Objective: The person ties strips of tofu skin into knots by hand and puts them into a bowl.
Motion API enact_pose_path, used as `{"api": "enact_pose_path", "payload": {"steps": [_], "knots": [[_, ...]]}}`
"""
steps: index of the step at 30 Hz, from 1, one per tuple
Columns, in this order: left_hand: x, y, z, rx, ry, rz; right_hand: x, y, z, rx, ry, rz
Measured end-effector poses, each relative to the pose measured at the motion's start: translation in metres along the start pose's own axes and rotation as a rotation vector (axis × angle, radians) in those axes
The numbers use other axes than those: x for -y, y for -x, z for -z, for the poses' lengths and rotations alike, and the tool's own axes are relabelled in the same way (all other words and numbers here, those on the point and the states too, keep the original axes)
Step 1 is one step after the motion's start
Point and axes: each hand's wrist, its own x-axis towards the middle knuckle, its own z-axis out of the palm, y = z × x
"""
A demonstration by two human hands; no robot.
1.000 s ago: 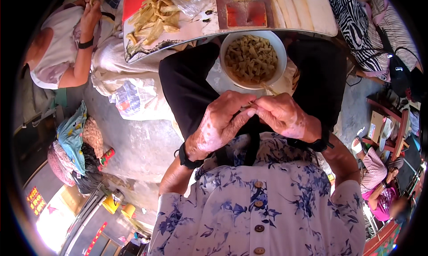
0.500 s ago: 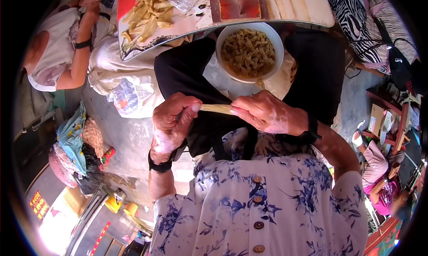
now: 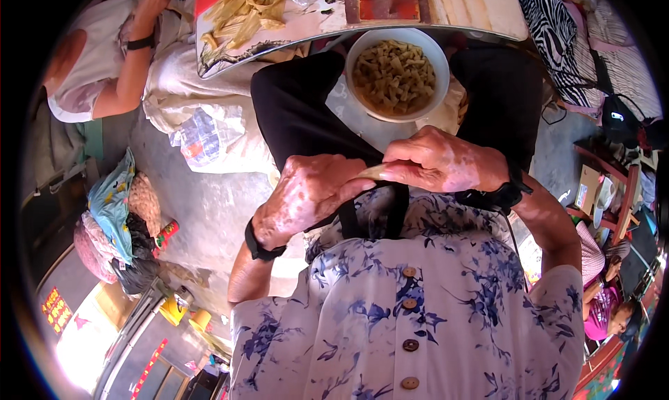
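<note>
left hand (image 3: 306, 198) and right hand (image 3: 435, 159) pinch opposite ends of the pale yellow bean pod (image 3: 371, 171) over our lap | white bowl of cut pieces (image 3: 397, 74) just beyond | we'd snap short, even bits, close over the bowl

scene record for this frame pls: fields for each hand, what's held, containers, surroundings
left hand: left hand pinches one end of the pale strip, wrist strap on
right hand: right hand grips the other end
held item: pale strip, thin, spanning both hands
lap container: white bowl full of short tan pieces
table: tray with a heap of long pale strips
clothing: floral shirt, black trousers
surroundings: another person at upper left, white sack on the floor
</note>
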Motion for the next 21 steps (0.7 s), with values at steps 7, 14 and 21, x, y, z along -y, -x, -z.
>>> {"api": "enact_pose_path", "payload": {"steps": [7, 14, 21], "knots": [[0.003, 0.028, 0.036, 0.047, 0.315, 0.352, 0.005, -0.008, -0.011, -0.094, -0.028, 0.071], [-0.007, 0.021, 0.040, -0.703, 1.677, 0.184, 0.032, -0.061, -0.020, -0.475, -0.035, 0.332], [-0.022, -0.010, 0.015, -0.558, 0.318, 0.143, 0.016, -0.067, -0.015, -0.728, -0.031, 0.457]]}}
